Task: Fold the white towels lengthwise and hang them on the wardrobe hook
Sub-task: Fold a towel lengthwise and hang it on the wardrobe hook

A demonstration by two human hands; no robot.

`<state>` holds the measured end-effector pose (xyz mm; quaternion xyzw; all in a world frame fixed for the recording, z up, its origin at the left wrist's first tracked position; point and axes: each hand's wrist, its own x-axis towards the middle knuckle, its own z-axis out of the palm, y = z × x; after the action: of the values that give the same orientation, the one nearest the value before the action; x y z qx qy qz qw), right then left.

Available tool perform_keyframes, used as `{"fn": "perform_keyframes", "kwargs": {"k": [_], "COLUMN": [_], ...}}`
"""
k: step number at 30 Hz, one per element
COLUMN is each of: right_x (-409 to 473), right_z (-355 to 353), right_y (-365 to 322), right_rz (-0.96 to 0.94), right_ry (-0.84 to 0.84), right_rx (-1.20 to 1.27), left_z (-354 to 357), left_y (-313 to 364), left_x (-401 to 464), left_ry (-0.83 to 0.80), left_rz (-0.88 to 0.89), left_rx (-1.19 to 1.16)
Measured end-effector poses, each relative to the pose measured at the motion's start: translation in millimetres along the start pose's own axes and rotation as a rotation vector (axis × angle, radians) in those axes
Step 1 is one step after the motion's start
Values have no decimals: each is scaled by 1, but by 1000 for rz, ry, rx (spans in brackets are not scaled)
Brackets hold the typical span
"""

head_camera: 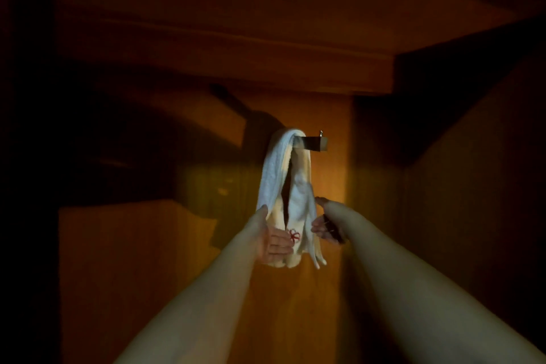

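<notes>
A white towel with a small red embroidered mark near its lower end hangs folded over the wardrobe hook, a short metal bar sticking out of the wooden back panel. Both halves of the towel hang down side by side. My left hand lies flat against the towel's lower left side, fingers spread and touching the cloth. On the right side, my right hand is beside the towel's lower edge with fingers apart; whether it touches the cloth I cannot tell.
The wooden wardrobe interior is dim and orange-brown. A shelf runs across above the hook. Dark side walls close in on the left and on the right.
</notes>
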<state>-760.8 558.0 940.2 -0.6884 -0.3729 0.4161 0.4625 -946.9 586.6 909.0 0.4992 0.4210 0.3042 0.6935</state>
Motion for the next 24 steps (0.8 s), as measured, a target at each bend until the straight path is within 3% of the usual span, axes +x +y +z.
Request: {"fn": "perform_keyframes", "kwargs": {"k": [3, 6, 12, 18, 24], "right_x": [-18, -38, -86, -148, -228], "right_z": [-9, -16, -21, -27, -33], "right_y": [13, 26, 66, 133, 224], "right_rz": [-58, -159, -376, -370, -312], "right_ry": [93, 103, 167, 120, 114], "right_rx": [-139, -324, -746, -906, -973], "left_z": [1, 2, 11, 22, 34], "left_y": [-18, -35, -63, -106, -169], "left_x": [-27, -53, -95, -141, -178], "left_ry": [109, 218, 444, 331, 169], "left_rz": [-25, 5, 258, 362, 232], "left_rx": [223, 303, 702, 1039, 1265]}}
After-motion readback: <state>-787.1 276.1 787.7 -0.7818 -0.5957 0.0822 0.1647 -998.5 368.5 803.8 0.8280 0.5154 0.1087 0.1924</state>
